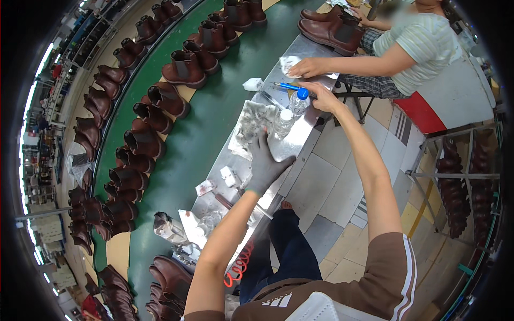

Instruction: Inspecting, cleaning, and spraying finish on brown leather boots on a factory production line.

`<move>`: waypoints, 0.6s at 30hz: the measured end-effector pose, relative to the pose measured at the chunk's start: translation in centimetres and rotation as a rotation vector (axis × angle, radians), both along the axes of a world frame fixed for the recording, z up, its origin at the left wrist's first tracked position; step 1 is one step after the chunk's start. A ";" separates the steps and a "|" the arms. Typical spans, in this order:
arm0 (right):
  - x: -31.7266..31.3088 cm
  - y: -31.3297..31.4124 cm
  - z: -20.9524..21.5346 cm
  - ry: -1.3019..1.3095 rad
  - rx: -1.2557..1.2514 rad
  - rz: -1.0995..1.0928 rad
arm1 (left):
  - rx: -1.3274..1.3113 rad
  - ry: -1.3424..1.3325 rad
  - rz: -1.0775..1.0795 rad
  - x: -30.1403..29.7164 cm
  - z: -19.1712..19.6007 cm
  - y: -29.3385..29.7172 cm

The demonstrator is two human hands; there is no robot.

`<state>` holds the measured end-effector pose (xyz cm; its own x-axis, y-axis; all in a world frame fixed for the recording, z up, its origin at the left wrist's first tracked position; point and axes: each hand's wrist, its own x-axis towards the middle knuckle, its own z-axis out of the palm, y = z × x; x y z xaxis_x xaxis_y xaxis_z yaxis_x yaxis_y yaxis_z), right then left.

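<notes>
Green surface (206, 134) runs beyond your left hand, carrying pairs of brown boots (155, 101), some on tan board. Pale tiled floor (334, 176) lies to the right of both hands, under your right forearm. Metal bench (293, 150) lies beneath your hands, slanting away from you. Right of your right forearm, a metal rack (423, 175) holds dark brown items.

Co-worker (425, 48) sits past your right hand, one hand (309, 68) on a white wad (289, 63) just beyond your fingers: that reach is crowded. More boots (332, 29) stand at the bench's far end.

Your hands are apart. Left hand (270, 165), dark-gloved, is spread open, thumb out, fingertips over the lower edge of a stained cloth (250, 120); contact cannot be told. Right hand (320, 97) reaches past the bottles, fingers extended; whether they grip anything cannot be told.

Red coiled hose (244, 265) hangs below your left forearm. Blue-capped bottle (300, 104), clear, stands just left of your right hand; white-capped bottle (284, 122), also clear, stands between your hands. Fill level unreadable in either. White pads (230, 176) lie left of your left wrist. Blue pen (287, 85) lies at your right fingertips.
</notes>
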<state>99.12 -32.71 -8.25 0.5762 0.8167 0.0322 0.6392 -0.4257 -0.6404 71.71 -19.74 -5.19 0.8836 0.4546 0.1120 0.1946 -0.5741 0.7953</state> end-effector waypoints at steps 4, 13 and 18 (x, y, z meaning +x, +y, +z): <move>1.8 1.5 0.1 -0.116 -0.152 0.183 | -0.046 0.002 0.155 5.6 -2.6 -1.2; 2.0 2.6 -2.8 -0.181 -0.073 0.129 | 0.156 0.011 0.311 8.1 -3.1 -1.4; 1.0 2.5 -3.0 -0.148 -0.056 0.130 | 0.150 0.037 0.285 6.6 -3.0 -1.4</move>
<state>100.15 -30.22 -11.23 0.4583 0.8867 0.0611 0.7763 -0.3659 -0.5133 78.30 -21.13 -8.20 0.7282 0.6649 0.1665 0.3914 -0.6028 0.6953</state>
